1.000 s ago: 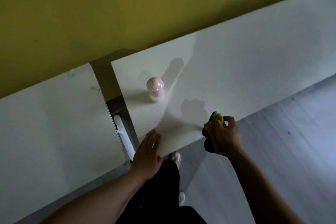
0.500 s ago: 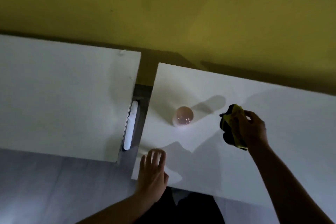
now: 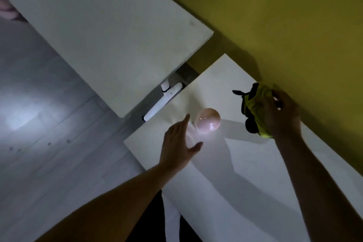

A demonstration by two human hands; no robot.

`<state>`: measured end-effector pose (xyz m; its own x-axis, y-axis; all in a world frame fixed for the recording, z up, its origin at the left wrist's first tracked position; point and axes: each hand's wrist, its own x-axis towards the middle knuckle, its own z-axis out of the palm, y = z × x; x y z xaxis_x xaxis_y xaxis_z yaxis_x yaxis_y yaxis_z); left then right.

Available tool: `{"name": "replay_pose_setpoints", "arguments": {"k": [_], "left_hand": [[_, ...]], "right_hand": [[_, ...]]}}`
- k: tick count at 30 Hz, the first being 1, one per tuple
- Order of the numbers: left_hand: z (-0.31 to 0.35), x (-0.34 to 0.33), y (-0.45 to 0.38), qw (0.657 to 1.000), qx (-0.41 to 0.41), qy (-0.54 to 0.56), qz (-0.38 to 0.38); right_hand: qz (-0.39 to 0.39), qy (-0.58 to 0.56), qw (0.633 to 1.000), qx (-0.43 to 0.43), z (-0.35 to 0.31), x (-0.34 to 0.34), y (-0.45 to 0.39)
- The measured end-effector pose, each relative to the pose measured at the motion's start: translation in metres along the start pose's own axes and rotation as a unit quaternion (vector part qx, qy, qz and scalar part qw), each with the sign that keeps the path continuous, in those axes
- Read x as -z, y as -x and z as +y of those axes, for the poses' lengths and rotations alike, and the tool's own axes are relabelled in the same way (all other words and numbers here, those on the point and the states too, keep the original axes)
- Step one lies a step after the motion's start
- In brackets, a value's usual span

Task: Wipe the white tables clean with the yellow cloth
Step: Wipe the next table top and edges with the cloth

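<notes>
Since the frame half a second back, I see the right hand (image 3: pixel 282 114) carried from mid-table to the far edge of the right-hand white table (image 3: pixel 245 192), against the yellow wall (image 3: pixel 284 15), and the left hand (image 3: pixel 177 144) lifted off the near-left corner toward the pink globe (image 3: pixel 207 121); the head view has also rolled, so both tables run diagonally. Right hand: fingers curled round the bunched yellow cloth (image 3: pixel 255 104), which has dark parts on its left side and sits at the far edge, near the table's far-left corner; whether the cloth touches the surface I cannot tell. Left hand: fingers straight and together, thumb spread, holding nothing, just beside the globe; contact cannot be judged. Pink globe: glossy, standing on the right-hand table near its left edge, between the two hands. Left-hand white table (image 3: pixel 108 35): separated from the other by a narrow gap, in which a white elongated object (image 3: pixel 163 102) lies. Grey floor (image 3: pixel 39 114): visible along the near edges of both tables. Shadows of both arms fall across the right-hand table.
</notes>
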<state>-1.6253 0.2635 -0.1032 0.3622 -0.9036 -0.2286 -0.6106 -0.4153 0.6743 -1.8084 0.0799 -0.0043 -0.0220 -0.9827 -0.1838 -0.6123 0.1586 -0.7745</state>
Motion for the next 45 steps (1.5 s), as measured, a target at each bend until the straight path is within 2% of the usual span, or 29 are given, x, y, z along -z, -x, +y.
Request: {"name": "replay_pose_setpoints", "arguments": {"k": [5, 9, 12, 14, 16, 18, 23, 25, 27, 30, 32, 33, 36, 39, 43, 44, 45], "left_hand": [[0.043, -0.026, -0.029, 0.993, 0.034, 0.054, 0.095], [0.061, -0.045, -0.036, 0.994, 0.024, 0.049, 0.097], [0.069, -0.058, -0.038, 0.993, 0.001, 0.056, 0.102], [0.064, -0.059, -0.036, 0.995, -0.011, 0.049, 0.087], [0.046, -0.053, -0.024, 0.998, -0.007, 0.029, 0.057], [0.017, -0.04, -0.001, 0.998, 0.016, -0.009, 0.058], [-0.073, -0.019, 0.088, 0.977, 0.066, -0.12, 0.163], [-0.094, -0.024, 0.113, 0.974, 0.048, -0.169, 0.141], [-0.1, -0.033, 0.122, 0.973, 0.03, -0.187, 0.133], [-0.092, -0.043, 0.113, 0.974, 0.059, -0.158, 0.151], [-0.088, -0.049, 0.107, 0.971, 0.073, -0.162, 0.161], [-0.088, -0.052, 0.105, 0.969, 0.075, -0.168, 0.163], [-0.093, -0.056, 0.104, 0.968, 0.073, -0.175, 0.165], [-0.098, -0.057, 0.103, 0.965, 0.073, -0.184, 0.17], [-0.1, -0.06, 0.105, 0.962, 0.067, -0.186, 0.187], [-0.101, -0.06, 0.105, 0.962, 0.069, -0.185, 0.188], [-0.101, -0.061, 0.105, 0.962, 0.07, -0.184, 0.188]], "right_hand": [[0.003, 0.022, 1.0, -0.016, 0.064, 0.01, 0.051], [-0.028, 0.06, 0.997, -0.032, 0.119, 0.02, 0.097], [-0.081, 0.099, 0.989, -0.071, 0.145, 0.022, 0.131], [-0.113, 0.082, 0.986, -0.094, 0.152, 0.016, 0.146], [-0.136, 0.064, 0.985, -0.083, 0.145, 0.007, 0.158], [-0.166, 0.054, 0.983, -0.054, 0.122, -0.01, 0.165], [-0.28, -0.002, 0.954, 0.109, 0.039, -0.076, 0.161], [-0.321, 0.029, 0.918, 0.231, 0.006, -0.116, 0.15], [-0.339, 0.096, 0.851, 0.389, -0.025, -0.162, 0.131], [-0.404, 0.232, 0.699, 0.543, -0.054, -0.228, 0.105], [-0.434, 0.344, 0.584, 0.594, -0.053, -0.264, 0.1], [-0.448, 0.376, 0.545, 0.601, -0.049, -0.278, 0.1], [-0.492, 0.372, 0.516, 0.594, -0.043, -0.303, 0.101], [-0.483, 0.366, 0.474, 0.639, -0.039, -0.309, 0.094], [-0.434, 0.473, 0.349, 0.682, -0.041, -0.285, 0.048], [-0.419, 0.49, 0.339, 0.685, -0.043, -0.277, 0.029], [-0.409, 0.494, 0.348, 0.683, -0.043, -0.268, 0.009]]}}
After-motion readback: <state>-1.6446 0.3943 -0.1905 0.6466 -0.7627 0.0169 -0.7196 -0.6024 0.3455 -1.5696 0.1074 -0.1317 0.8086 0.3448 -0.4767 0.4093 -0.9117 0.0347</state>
